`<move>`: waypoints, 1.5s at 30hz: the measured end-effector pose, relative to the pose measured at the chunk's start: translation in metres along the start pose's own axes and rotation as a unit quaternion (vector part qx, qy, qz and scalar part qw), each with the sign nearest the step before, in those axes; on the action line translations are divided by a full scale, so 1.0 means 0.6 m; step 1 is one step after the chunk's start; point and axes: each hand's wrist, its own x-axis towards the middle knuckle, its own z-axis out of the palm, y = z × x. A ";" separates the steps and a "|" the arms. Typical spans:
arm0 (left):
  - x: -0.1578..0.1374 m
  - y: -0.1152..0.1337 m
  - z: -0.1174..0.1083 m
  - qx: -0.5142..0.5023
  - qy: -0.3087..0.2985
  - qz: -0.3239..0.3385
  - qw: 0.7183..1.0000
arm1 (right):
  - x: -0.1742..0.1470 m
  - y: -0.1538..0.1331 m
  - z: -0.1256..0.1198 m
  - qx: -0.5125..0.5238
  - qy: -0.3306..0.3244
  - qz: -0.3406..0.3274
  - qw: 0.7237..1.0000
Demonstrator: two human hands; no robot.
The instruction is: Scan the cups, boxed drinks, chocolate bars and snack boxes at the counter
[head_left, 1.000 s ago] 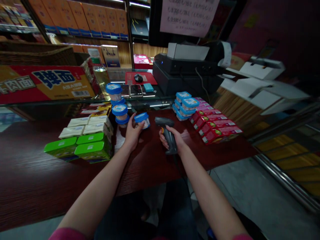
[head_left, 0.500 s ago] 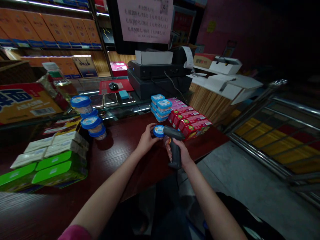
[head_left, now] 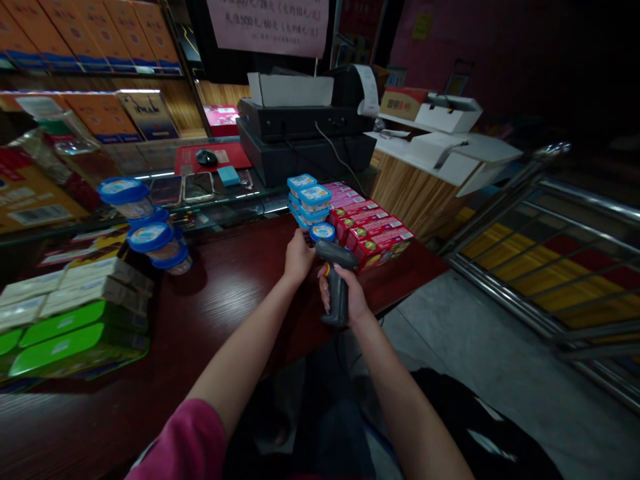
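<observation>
My right hand is wrapped around the grip of a dark grey barcode scanner, its head tipped up over the table. Beside it, my left hand has its fingers closed against the left side of a round blue-lidded tub; the scanner and hand partly hide the tub's body. Just behind the tub stand stacked light-blue rectangular tubs. Rows of red and pink boxes lie to its right.
More round blue-lidded tubs are stacked on the left of the dark red table. Green-topped packs and cream packs lie nearer me. A black cash drawer stands behind; a metal railing is at right.
My left hand and the round tub have moved away from me, up against the stacked light-blue tubs. The scanner remains in my right hand. The view has tilted down and shifted right.
</observation>
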 end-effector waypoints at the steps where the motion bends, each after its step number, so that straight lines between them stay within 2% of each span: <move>1: -0.002 0.000 0.001 0.006 -0.006 0.009 1.000 | -0.001 0.000 0.000 -0.005 0.000 0.002 1.000; 3: -0.008 0.000 -0.006 0.025 -0.033 0.033 0.999 | -0.003 -0.002 0.001 -0.015 -0.007 0.000 1.000; 5: -0.019 -0.002 -0.031 0.061 -0.057 0.059 0.995 | -0.008 -0.004 0.001 -0.024 -0.019 -0.001 1.000; 8: -0.049 0.002 -0.114 0.152 -0.033 0.103 0.982 | -0.011 -0.009 0.000 -0.038 -0.041 0.031 0.998; 10: -0.074 0.012 -0.191 0.224 0.019 0.144 0.964 | -0.007 -0.008 0.002 -0.050 -0.043 0.058 0.996; 13: -0.107 0.031 -0.306 0.313 0.139 0.188 0.920 | 0.011 0.001 0.019 -0.069 -0.063 0.087 0.992; 15: -0.119 0.040 -0.361 0.334 0.231 0.186 0.895 | 0.031 0.015 0.043 -0.065 -0.093 0.101 0.988; 17: -0.119 0.044 -0.391 0.325 0.309 0.177 0.876 | 0.055 0.033 0.074 -0.056 -0.126 0.119 0.983; 19: -0.111 0.046 -0.400 0.298 0.346 0.171 0.873 | 0.082 0.052 0.106 -0.056 -0.160 0.141 0.975; 22: -0.090 0.045 -0.393 0.249 0.338 0.174 0.891 | 0.122 0.076 0.145 -0.077 -0.213 0.177 0.958; 25: -0.069 0.036 -0.390 0.213 0.334 0.177 0.901 | 0.153 0.089 0.167 -0.085 -0.232 0.202 0.948; 32: -0.054 0.002 -0.423 0.149 0.331 0.135 0.922 | 0.167 0.085 0.168 -0.037 -0.216 0.180 0.959; 35: -0.061 0.017 -0.422 0.128 0.321 0.151 0.926 | 0.162 0.083 0.168 -0.045 -0.211 0.187 0.958; 38: -0.071 0.048 -0.396 0.036 0.284 0.150 0.946 | 0.155 0.080 0.170 -0.041 -0.206 0.180 0.961; 40: -0.077 0.064 -0.371 -0.077 0.247 0.110 0.960 | 0.150 0.076 0.169 -0.036 -0.199 0.170 0.964; 42: -0.083 0.068 -0.347 -0.210 0.186 0.038 0.959 | 0.144 0.070 0.168 -0.029 -0.191 0.156 0.969; 45: -0.092 0.053 -0.326 -0.355 0.092 -0.085 0.927 | 0.135 0.060 0.166 -0.018 -0.180 0.132 0.975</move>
